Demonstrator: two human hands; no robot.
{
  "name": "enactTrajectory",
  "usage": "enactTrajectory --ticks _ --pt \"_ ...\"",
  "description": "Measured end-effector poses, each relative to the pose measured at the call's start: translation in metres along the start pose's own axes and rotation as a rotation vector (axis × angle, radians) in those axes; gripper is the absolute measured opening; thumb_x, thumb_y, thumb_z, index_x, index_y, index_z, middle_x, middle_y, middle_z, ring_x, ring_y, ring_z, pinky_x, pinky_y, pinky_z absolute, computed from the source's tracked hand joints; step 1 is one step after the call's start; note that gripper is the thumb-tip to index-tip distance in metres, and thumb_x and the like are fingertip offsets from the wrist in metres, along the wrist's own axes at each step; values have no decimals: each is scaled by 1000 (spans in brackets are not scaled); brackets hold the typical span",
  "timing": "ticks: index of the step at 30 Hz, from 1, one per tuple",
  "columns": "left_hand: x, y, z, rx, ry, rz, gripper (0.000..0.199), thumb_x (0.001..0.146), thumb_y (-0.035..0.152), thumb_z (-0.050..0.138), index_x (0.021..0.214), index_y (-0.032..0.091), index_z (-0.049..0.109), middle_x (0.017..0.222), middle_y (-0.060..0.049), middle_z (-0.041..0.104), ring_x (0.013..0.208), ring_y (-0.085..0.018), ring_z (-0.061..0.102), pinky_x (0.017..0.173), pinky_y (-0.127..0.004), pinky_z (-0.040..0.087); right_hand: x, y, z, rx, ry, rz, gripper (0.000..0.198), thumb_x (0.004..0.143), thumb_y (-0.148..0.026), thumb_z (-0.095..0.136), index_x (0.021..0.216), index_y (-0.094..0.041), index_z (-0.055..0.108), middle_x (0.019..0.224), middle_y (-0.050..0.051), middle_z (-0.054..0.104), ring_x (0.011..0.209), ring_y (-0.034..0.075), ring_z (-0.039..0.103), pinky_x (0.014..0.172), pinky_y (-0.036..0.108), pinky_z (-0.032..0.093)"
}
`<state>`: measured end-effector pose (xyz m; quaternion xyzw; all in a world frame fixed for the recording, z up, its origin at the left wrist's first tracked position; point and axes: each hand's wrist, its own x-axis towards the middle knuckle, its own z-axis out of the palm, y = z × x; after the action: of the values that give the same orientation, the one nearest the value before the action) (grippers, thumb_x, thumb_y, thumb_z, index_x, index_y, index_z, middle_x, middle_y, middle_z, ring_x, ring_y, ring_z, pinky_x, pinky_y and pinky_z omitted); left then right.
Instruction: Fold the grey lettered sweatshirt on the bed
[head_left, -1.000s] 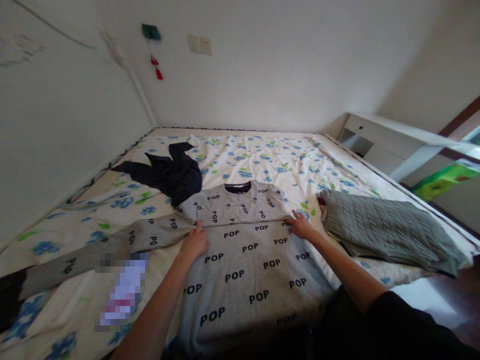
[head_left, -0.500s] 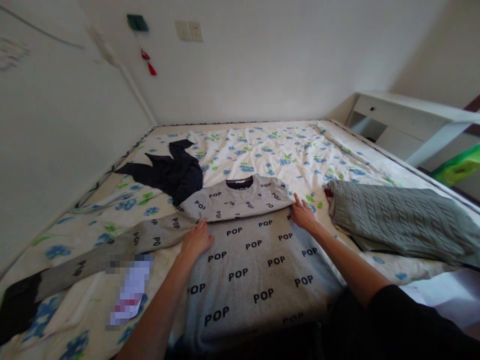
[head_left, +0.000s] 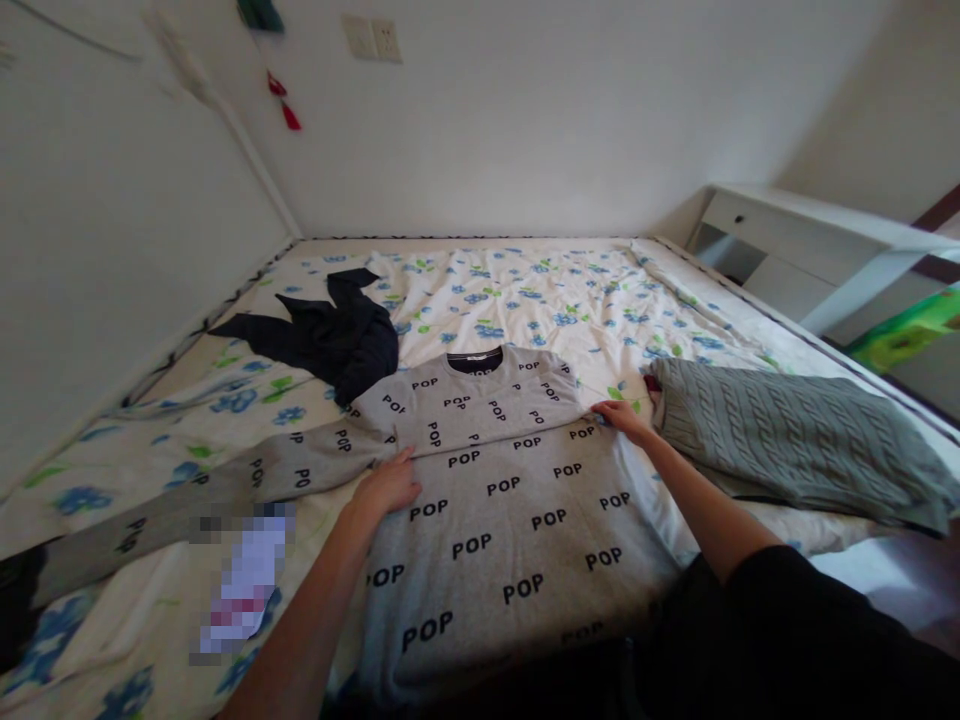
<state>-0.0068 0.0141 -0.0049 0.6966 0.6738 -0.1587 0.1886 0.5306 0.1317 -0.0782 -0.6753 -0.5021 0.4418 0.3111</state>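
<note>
Spread flat on the flower-printed bed sheet, grey POP-lettered sweatshirt, right hand now slid outward to its right edge, fingers pinching cloth, left hand pressed flat, fingers together, fold line being smoothed.

Bed takes up most of the room, covered with a white sheet printed with blue flowers and green leaves, pretty wrinkled all over. A dark navy garment is lying crumpled on the far left part of it, near the wall. Over on the right side there's a grey cable-knit sweater, folded flat, with a bit of something red poking out at its left edge. White desk sits just past the right side of the bed, and a bright green thing is beside it. On the back wall: a double wall socket and a small red tassel hanging left of it.
</note>
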Motion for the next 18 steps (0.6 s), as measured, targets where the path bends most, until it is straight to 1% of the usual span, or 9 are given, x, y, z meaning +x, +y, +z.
enactTrajectory --ticks 2,3,5,9,12,14,16,18 --pt "0 0 1 -4 3 1 69 86 29 61 153 17 72 185 -11 40 148 -36 66 129 -45 48 12 0 0 198 98 127 12 102 -27 70 100 -17 77 95 5 82 82 15 74 89 27 63" --pt "0 0 1 0 4 -1 70 86 29 61 154 17 72 185 -11 41 149 -36 66 129 -45 48 19 -3 2 265 121 182 11 104 -26 70 97 -18 73 93 6 80 78 15 73 84 26 64" --pt "1 0 3 10 10 -1 69 86 29 61 153 16 72 184 -10 42 149 -37 65 130 -45 47 35 -12 5 328 118 255 18 106 -29 70 92 -19 68 89 7 78 75 15 74 79 25 64" --pt "3 -4 2 19 -1 30 62 89 30 57 148 20 76 182 -5 48 152 -34 63 133 -43 44 76 -43 21 360 71 329 31 110 -43 69 93 -17 69 87 10 76 78 17 75 79 26 65" --pt "4 -8 1 18 -21 29 60 91 31 55 147 19 76 182 -6 47 151 -32 64 133 -43 45 111 -71 43 254 125 357 36 107 -50 72 97 -16 70 85 9 74 77 18 72 76 29 65" --pt "5 -11 1 1 -17 29 59 92 30 55 146 17 76 183 -8 44 151 -32 64 133 -44 45 133 -85 55 123 175 360 34 100 -48 83 97 -16 71 84 7 74 77 19 70 73 30 64" --pt "7 -14 2 -6 -17 33 59 94 30 54 147 17 76 185 -9 40 153 -32 63 133 -44 44 153 -91 61 27 180 344 31 89 -37 93 95 -16 71 84 7 74 81 20 70 74 31 62" --pt "8 -17 5 -16 -17 24 61 95 30 53 150 17 74 186 -8 38 152 -32 63 133 -44 45 168 -89 60 -4 162 257 26 83 -24 94 90 -15 71 84 8 74 87 22 71 78 33 62"
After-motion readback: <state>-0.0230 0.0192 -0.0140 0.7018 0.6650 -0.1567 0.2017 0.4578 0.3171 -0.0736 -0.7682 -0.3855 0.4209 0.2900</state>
